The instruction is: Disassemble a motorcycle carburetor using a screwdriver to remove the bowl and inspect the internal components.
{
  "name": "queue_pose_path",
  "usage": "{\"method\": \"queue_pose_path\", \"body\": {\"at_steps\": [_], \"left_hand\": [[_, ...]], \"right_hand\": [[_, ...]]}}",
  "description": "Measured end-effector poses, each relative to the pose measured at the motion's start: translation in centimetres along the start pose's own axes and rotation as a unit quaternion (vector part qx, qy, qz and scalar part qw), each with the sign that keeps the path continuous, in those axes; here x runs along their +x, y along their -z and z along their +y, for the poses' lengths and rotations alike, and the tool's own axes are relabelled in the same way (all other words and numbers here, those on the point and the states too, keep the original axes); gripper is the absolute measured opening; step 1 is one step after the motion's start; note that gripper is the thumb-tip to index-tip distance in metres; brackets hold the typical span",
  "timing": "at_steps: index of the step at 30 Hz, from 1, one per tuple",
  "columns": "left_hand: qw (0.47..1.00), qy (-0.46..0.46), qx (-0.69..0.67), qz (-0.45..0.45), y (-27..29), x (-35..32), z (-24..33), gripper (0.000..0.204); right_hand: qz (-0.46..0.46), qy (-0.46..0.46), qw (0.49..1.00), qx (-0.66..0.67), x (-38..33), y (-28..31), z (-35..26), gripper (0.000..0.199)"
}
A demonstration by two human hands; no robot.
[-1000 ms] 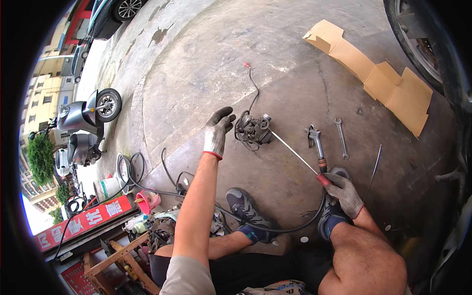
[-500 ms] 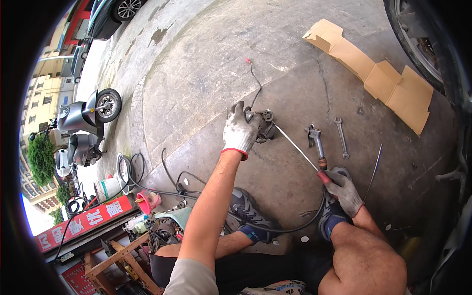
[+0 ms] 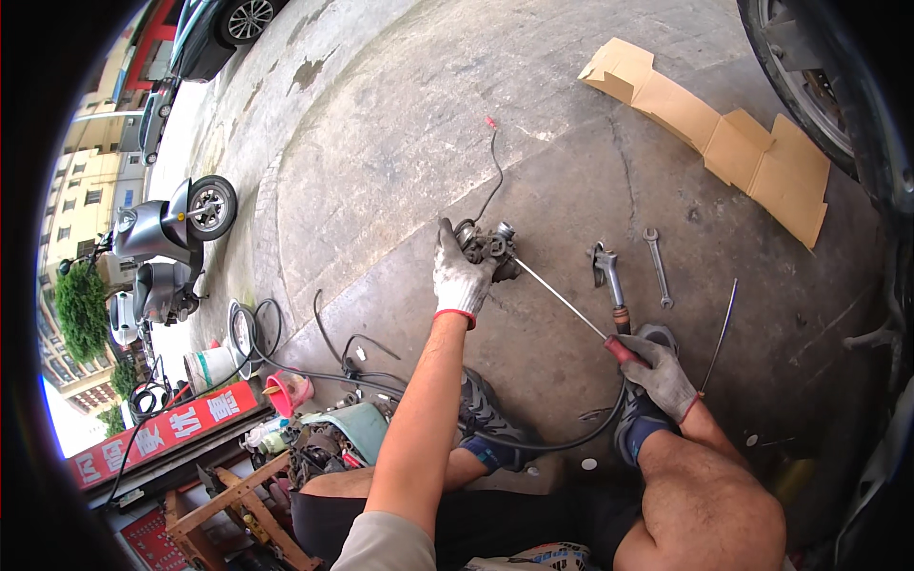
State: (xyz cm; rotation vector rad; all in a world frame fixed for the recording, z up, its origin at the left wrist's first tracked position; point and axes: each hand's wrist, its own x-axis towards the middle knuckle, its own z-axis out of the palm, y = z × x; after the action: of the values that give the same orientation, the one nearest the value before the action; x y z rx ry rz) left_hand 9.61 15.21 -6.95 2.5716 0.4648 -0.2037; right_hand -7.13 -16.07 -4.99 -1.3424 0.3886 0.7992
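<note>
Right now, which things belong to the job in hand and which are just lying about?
In the job:
metal part, left hand on it
red-handled screwdriver, in the right hand, tip at the part

Seemingly lying about:
wrench
cardboard
pink container

Shiny metal screwdriver shaft (image 3: pixel 562 299), matt cardboard sheet (image 3: pixel 736 150), rough concrete floor (image 3: pixel 571 181).

Red-cuffed pale gloves (image 3: pixel 462 287), a light grey sleeve (image 3: pixel 388 543), black shorts (image 3: pixel 528 509), blue socks (image 3: pixel 489 454) and grey sneakers (image 3: pixel 479 398) are worn
</note>
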Motion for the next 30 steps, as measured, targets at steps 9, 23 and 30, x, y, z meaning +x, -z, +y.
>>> {"method": "queue_pose_path", "body": {"at_steps": [9,23,30], "left_hand": [[0.954,0.070,-0.243,-0.162,0.4,0.9,-3.2,0.093],[0.896,0.169,-0.381,-0.157,-0.4,0.4,-2.3,0.057],[0.890,0.115,-0.423,-0.123,-0.6,-0.1,-1.4,0.064]], "right_hand": [[0.058,0.039,0.994,-0.078,-1.4,1.8,-0.3,0.043],[0.384,0.103,0.831,-0.388,-0.2,10.6,5.0,0.050],[0.381,0.011,0.762,-0.524,-0.5,12.2,6.0,0.041]]}}
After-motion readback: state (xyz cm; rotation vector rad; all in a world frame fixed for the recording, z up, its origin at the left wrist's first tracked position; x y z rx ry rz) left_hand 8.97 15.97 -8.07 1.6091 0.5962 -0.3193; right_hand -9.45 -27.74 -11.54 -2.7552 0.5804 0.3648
